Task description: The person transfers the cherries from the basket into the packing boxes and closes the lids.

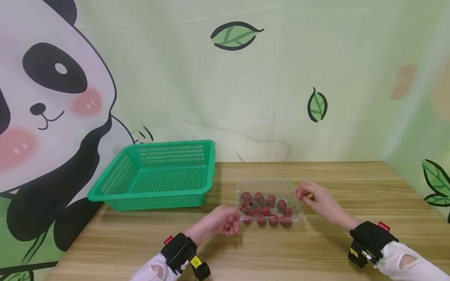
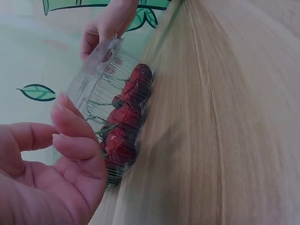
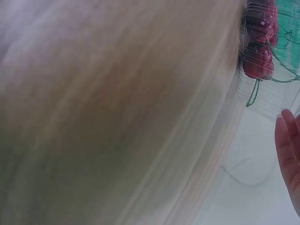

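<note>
A clear plastic box (image 1: pixel 268 187) stands on the table with several red cherries (image 1: pixel 265 210) inside, their green stems (image 2: pixel 96 119) showing through the ribbed wall. At the box's near left corner, my left hand (image 1: pixel 223 220) has its fingers curled and appears to pinch the edge between thumb and fingers; the exact contact is hidden. My right hand (image 1: pixel 314 197) is at the right side, thumb and forefinger bent together at the rim. In the right wrist view, the fingertips of the right hand (image 3: pixel 290 145) meet the box's edge.
A green plastic basket (image 1: pixel 151 201) with slotted walls stands to the left of the box, towards the back of the wooden table (image 1: pixel 274 253). Behind the table hangs a printed cloth (image 1: pixel 168 78) with a panda and leaves. Each wrist wears a black strap with a camera.
</note>
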Motion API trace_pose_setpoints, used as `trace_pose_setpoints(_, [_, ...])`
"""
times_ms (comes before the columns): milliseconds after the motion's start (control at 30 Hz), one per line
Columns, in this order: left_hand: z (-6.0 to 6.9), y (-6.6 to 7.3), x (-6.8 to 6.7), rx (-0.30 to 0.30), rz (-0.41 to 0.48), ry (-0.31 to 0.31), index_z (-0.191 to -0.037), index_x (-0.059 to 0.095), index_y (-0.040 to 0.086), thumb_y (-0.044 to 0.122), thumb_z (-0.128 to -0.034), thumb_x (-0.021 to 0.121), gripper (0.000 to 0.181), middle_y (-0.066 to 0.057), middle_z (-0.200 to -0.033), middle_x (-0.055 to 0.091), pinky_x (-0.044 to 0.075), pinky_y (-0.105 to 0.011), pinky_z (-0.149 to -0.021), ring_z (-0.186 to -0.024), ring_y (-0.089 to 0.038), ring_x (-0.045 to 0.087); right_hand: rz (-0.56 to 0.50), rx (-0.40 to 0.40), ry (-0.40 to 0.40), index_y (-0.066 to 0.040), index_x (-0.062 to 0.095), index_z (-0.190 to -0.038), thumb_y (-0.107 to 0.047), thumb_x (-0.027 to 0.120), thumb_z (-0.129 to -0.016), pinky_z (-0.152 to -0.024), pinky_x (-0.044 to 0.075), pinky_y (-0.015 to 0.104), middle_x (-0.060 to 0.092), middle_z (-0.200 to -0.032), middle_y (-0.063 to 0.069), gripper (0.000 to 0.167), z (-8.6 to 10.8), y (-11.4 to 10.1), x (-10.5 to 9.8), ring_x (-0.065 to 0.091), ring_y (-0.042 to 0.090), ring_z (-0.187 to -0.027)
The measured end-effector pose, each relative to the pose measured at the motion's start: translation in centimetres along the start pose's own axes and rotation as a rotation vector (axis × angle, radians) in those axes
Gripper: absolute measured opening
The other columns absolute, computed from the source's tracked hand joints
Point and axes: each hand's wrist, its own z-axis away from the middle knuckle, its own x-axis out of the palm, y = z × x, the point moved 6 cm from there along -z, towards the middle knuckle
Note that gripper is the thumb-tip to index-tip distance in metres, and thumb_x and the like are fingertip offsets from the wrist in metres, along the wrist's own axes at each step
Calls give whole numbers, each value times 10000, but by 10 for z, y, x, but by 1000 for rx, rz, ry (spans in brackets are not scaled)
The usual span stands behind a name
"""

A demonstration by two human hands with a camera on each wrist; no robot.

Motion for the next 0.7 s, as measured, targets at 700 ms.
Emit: trace_pose_setpoints(700, [-3,3,-6,72,124,118,-799,555,110,58,-1022,442,256,89,-576,577,406,-153,-546,-515,-4,496,-356,459,-135,157,499,-1185,16,561,-1028,-724,600,267,631,-1048,206,220,6,13,11,651,55,-831])
